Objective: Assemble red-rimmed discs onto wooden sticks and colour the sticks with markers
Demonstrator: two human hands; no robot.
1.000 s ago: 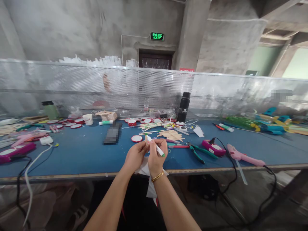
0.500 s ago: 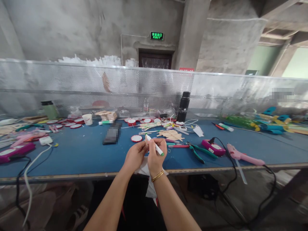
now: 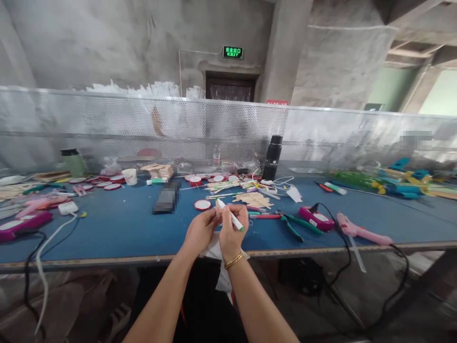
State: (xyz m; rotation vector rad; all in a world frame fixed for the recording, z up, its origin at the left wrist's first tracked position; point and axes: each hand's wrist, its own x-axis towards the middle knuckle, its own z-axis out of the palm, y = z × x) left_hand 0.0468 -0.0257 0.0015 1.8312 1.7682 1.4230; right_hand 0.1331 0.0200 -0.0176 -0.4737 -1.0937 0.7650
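Observation:
In my right hand (image 3: 230, 238) is a white marker pen (image 3: 231, 216) with green ends, tilted down to the right, its tip up at the left. My left hand (image 3: 201, 230) is closed close beside it, pinching a thin light wooden stick (image 3: 216, 204) near the marker's tip. Most of the stick is hidden by my fingers. Just beyond my hands lie a round white disc with a red rim (image 3: 203, 205) and a loose pile of wooden craft sticks (image 3: 254, 200). White paper or cloth (image 3: 214, 247) shows below my hands.
On the blue table (image 3: 117, 228) are a dark phone (image 3: 166, 197), green-handled pliers (image 3: 293, 226), a pink glue gun (image 3: 362, 233) with a cable, and a purple box (image 3: 317, 219). Farther back stand a black bottle (image 3: 273, 158) and a paper cup (image 3: 130, 176), before a perforated metal screen (image 3: 143, 119).
My hands stay almost in place, with the marker pen against the stick; the marker has shifted only very slightly. Nothing else on the table has visibly moved.

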